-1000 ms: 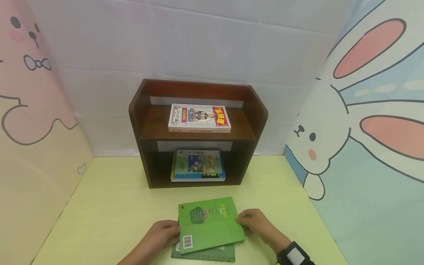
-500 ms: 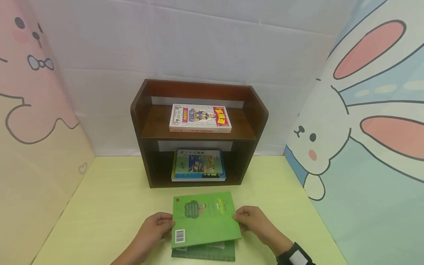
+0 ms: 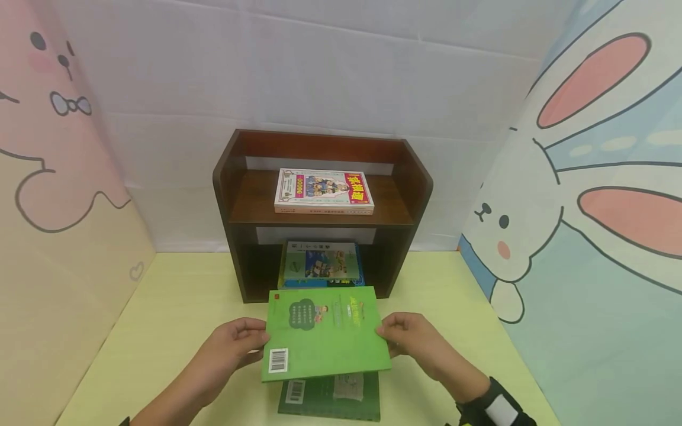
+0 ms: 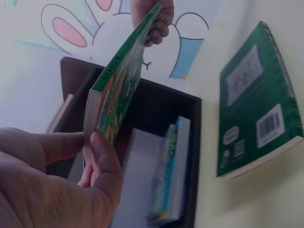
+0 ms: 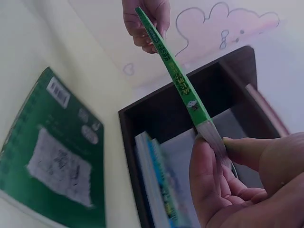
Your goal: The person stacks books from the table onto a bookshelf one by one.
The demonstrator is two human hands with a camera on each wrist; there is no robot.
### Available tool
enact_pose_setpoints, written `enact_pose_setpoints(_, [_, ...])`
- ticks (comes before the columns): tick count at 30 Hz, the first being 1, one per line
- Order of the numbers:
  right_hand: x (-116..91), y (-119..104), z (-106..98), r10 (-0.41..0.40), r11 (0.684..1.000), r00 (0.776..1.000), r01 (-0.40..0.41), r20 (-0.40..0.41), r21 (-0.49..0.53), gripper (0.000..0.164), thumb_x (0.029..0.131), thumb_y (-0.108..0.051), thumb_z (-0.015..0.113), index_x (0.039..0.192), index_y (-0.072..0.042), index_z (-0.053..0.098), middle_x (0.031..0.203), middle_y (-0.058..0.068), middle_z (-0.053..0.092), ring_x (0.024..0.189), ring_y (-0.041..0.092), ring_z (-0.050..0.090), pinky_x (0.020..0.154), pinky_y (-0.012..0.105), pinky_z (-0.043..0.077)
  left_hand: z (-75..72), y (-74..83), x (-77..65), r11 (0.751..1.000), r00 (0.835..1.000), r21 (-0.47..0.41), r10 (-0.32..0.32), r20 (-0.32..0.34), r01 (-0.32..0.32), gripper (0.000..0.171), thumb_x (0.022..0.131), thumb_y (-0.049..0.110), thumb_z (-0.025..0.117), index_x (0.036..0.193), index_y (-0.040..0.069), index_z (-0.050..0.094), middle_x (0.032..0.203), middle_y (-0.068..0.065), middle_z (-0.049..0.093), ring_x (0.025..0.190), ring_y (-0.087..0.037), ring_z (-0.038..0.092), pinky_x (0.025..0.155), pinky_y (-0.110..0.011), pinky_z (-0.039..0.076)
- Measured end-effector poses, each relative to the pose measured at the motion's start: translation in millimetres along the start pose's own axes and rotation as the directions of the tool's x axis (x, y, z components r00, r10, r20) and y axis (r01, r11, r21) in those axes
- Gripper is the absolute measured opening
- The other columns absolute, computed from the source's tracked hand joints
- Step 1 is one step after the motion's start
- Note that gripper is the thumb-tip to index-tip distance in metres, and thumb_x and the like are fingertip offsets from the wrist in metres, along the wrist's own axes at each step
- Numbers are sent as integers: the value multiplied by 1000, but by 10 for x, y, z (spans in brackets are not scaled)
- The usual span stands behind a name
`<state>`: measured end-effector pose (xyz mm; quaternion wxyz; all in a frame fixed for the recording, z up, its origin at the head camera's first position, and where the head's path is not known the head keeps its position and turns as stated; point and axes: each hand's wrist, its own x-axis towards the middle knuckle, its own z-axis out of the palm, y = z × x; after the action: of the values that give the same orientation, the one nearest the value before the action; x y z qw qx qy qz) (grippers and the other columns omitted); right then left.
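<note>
A bright green book (image 3: 325,340) is held up off the table between both hands, its barcode side facing up in the head view. My left hand (image 3: 229,352) pinches its left edge, thumb on top; the left wrist view shows thumb and fingers on either side of the book (image 4: 118,78). The right edge is pinched by my right hand (image 3: 415,343), and the right wrist view shows that hand (image 5: 242,175) gripping the page edges near a corner. Beneath lies a darker green book (image 3: 330,405) on the table, partly covered by the raised one in the head view.
A dark brown two-tier bookshelf (image 3: 421,195) stands ahead on the pale yellow table (image 3: 437,290). White-covered books (image 3: 322,190) lie on its upper shelf. A small stack of books (image 3: 322,260) lies on the lower shelf. Printed cartoon walls (image 3: 602,331) flank the table.
Both hands have raised the bright green book and moved it forward toward the shelf. More of the darker green book beneath is uncovered. The lower shelf's front edge is now partly hidden.
</note>
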<state>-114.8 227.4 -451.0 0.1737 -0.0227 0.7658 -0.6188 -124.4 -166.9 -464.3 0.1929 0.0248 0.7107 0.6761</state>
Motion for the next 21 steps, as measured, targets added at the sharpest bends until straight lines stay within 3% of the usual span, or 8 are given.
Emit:
enact_pose_setpoints(10, [-109, -416, -70, -30, 1000, 999, 31, 43, -5, 25, 110, -19, 69, 111, 7, 71, 101, 14, 81, 81, 26, 80, 84, 41, 66, -60, 446, -192, 999, 999, 32, 36, -9, -35, 50, 109, 14, 69, 145, -15, 53, 124, -14, 74, 115, -23, 73, 101, -41, 62])
enact_pose_setpoints(14, [-99, -596, -117, -46, 998, 998, 47, 32, -40, 27, 111, -20, 68, 114, 6, 72, 103, 13, 81, 83, 26, 79, 85, 41, 65, -97, 647, -186, 996, 999, 67, 55, -3, -54, 51, 110, 17, 68, 148, -15, 53, 128, -15, 74, 116, -26, 74, 102, -40, 62])
enact_pose_setpoints(21, [-7, -1071, -240, -96, 991, 995, 95, -4, -94, 28, 112, -20, 67, 118, 7, 70, 107, 14, 81, 89, 25, 78, 87, 38, 64, -194, 1150, -78, 986, 996, 142, 90, -2, -89, 53, 112, 21, 65, 151, -12, 51, 139, -20, 69, 124, -31, 73, 107, -39, 59])
